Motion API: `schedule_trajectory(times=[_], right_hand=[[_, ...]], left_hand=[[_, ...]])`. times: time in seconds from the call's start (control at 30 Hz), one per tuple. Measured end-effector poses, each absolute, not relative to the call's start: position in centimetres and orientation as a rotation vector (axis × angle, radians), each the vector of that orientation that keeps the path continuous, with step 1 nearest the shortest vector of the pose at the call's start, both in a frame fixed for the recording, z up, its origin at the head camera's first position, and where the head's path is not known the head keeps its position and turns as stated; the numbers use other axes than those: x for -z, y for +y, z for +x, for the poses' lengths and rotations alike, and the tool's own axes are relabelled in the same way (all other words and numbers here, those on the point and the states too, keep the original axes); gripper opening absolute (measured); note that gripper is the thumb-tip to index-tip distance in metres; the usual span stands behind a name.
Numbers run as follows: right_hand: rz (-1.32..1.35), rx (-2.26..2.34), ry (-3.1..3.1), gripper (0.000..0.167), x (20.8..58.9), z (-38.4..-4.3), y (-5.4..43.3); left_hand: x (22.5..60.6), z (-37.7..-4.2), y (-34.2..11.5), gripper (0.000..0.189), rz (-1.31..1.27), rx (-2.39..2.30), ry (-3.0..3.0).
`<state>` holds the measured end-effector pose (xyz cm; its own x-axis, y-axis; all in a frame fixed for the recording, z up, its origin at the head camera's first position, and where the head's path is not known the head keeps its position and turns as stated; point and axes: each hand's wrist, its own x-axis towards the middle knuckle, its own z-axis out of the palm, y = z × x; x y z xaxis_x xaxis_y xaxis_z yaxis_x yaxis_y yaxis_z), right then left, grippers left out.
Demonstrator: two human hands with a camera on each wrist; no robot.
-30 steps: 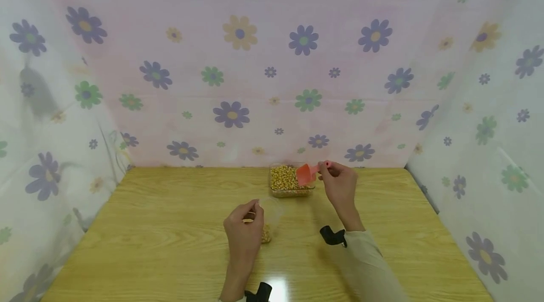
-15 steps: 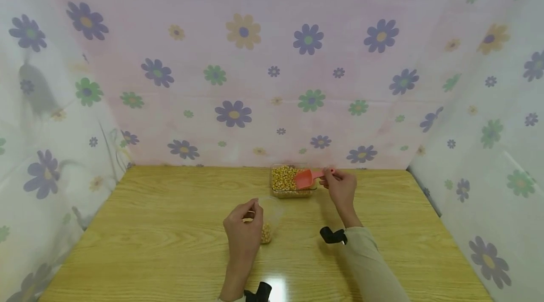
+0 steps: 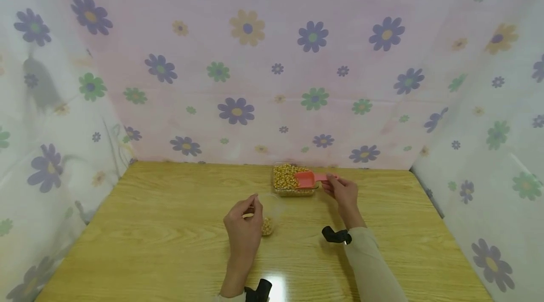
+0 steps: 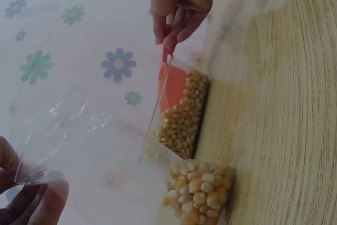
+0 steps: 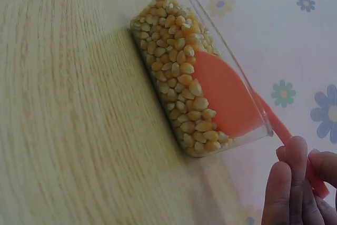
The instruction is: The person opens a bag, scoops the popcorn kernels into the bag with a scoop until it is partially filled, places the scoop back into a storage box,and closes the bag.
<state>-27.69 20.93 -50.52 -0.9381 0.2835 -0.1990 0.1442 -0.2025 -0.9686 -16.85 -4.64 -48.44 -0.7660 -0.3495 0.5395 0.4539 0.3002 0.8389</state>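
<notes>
Prob. a sm. curtained-off booth, rigged for recording; wider rm. type can't be told. Pinkish flowered sheeting (image 3: 255, 75) fills the bkgd, upper ctr., w/ whiter side panels (image 3: 476, 160), same print, at far L & far R of the frame. Creases show it's hung material, not a painted wall. Wood-grain table (image 3: 148, 226) takes up the lower part, back edge by the sheeting; bright glare (image 3: 278, 289) btm ctr. Black wrist-worn devices (image 3: 335, 235), lower ctr., also suggest a recording setup.
</notes>
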Motion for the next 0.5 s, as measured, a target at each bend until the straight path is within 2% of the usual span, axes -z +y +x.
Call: schedule_trajectory(times=[0.3,0.4,0.5], right_hand=[[-0.641,-2.44,-1.815,0.044,51.5,-27.5,21.3],[-0.679,-2.494,-1.733,0.038,51.7,-27.2,21.3],[-0.711,-2.587,-1.607,0.023,51.9,-26.9,21.4]], left_hand=[[48.2,-16.9,-4.5,0.016,-0.102,1.553,-1.884],[48.3,-16.9,-4.4,0.016,-0.104,1.557,-1.886],[48.4,-16.9,-4.2,0.016,-0.104,1.552,-1.888]])
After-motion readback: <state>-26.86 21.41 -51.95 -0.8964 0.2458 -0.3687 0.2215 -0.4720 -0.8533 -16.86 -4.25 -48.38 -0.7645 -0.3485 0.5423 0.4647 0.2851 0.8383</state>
